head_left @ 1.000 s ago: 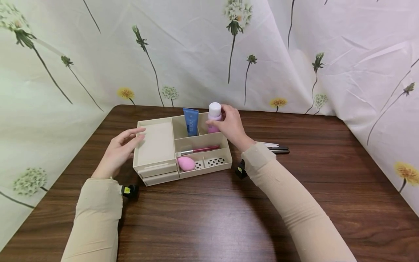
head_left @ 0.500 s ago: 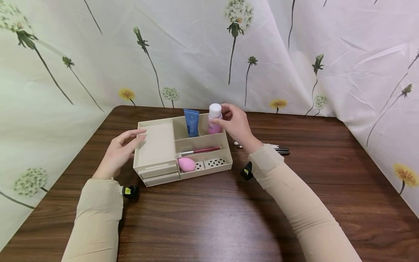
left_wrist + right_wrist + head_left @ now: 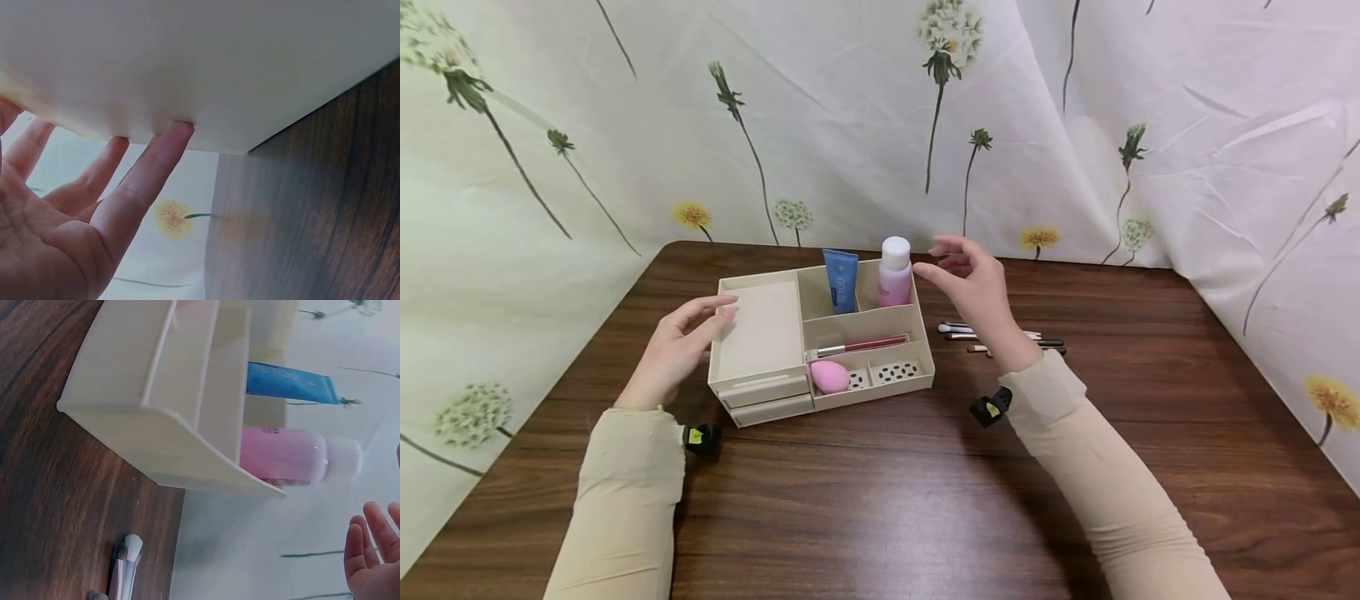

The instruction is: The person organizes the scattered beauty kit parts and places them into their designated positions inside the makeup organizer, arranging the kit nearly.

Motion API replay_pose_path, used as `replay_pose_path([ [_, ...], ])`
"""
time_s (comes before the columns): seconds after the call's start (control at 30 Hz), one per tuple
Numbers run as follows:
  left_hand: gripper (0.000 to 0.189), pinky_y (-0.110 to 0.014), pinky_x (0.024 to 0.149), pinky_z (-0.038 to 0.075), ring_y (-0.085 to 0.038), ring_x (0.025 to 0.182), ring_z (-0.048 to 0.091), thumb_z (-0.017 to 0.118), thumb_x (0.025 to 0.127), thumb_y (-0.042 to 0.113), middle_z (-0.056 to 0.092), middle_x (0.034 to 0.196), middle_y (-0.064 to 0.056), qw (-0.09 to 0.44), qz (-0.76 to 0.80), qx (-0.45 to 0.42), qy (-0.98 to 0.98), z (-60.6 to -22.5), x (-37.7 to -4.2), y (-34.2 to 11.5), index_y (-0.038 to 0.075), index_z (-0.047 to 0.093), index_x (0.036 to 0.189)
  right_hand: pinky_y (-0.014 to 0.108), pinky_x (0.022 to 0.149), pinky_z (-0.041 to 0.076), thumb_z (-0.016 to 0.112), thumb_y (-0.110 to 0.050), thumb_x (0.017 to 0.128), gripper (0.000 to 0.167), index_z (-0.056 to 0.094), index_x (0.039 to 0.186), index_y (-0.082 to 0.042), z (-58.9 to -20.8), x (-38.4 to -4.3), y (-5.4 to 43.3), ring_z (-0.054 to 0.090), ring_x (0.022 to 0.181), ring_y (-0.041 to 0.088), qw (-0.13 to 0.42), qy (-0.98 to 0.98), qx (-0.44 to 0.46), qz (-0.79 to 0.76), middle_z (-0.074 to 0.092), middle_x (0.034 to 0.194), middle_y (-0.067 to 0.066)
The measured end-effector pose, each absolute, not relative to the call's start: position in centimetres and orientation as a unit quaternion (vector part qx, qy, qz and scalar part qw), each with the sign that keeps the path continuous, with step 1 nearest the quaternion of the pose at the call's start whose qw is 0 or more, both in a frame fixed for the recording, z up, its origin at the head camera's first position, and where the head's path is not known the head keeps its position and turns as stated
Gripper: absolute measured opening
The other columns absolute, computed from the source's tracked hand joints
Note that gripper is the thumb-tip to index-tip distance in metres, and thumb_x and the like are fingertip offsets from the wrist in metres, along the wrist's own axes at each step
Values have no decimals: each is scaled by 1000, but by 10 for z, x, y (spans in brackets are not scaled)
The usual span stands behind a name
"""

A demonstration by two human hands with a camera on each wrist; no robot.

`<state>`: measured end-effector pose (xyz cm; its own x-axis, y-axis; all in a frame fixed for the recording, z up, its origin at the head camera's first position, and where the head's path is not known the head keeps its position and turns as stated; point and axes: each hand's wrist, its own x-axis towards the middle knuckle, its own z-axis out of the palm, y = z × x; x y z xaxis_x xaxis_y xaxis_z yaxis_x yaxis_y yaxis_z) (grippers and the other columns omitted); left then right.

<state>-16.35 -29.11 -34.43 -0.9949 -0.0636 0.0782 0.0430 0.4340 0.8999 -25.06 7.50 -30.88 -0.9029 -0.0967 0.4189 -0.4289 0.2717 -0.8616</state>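
A cream desktop organizer (image 3: 760, 329) stands on the table. My left hand (image 3: 673, 346) rests at its left side, and the left wrist view shows extended fingertips (image 3: 175, 134) touching its wall. A pink bottle with a white cap (image 3: 894, 279) stands upright in the back right compartment. A blue tube (image 3: 841, 283) leans in the compartment to its left. My right hand (image 3: 973, 287) is just right of the bottle, apart from it, fingers loosely bent and holding nothing. A red-handled brush (image 3: 868, 343) lies in the middle compartment, and a pink makeup sponge (image 3: 830, 377) sits in the front one.
Several makeup brushes (image 3: 958, 330) lie on the dark wooden table (image 3: 880, 500) to the right of the organizer, partly behind my right wrist. A white curtain with dandelions (image 3: 850, 125) hangs behind the table. Two small drawers (image 3: 771, 408) form the organizer's front left.
My right hand has let go of the pink bottle and moved right, away from it. The bottle stays in its compartment. My left hand has kept its place on the organizer.
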Motion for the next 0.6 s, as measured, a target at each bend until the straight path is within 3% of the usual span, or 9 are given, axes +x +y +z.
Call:
replay_pose_path([
  [0.23,55,-19,74,52,2,105,51,53,101,46,43,146,-16,48,-527,7,-848,-344,-164,-290,13,51,145,19,78,48,78,-17,87,38,67,121,-4,-313,-243,89,60,86,4,163,-751,146,623,68,108,16],
  [0.47,57,-18,74,51,-1,108,48,52,101,48,39,150,-18,45,-526,12,-849,-343,-163,-291,13,49,146,19,77,47,76,-17,88,37,66,122,-4,-319,-237,103,61,85,4,168,-743,137,633,68,95,-11],
  [0.6,57,-19,74,51,0,106,49,53,101,47,39,150,-18,47,-525,16,-849,-343,-163,-291,13,49,146,19,76,46,75,-14,89,34,65,120,-4,-323,-235,111,61,85,4,171,-735,139,642,67,91,-18],
])
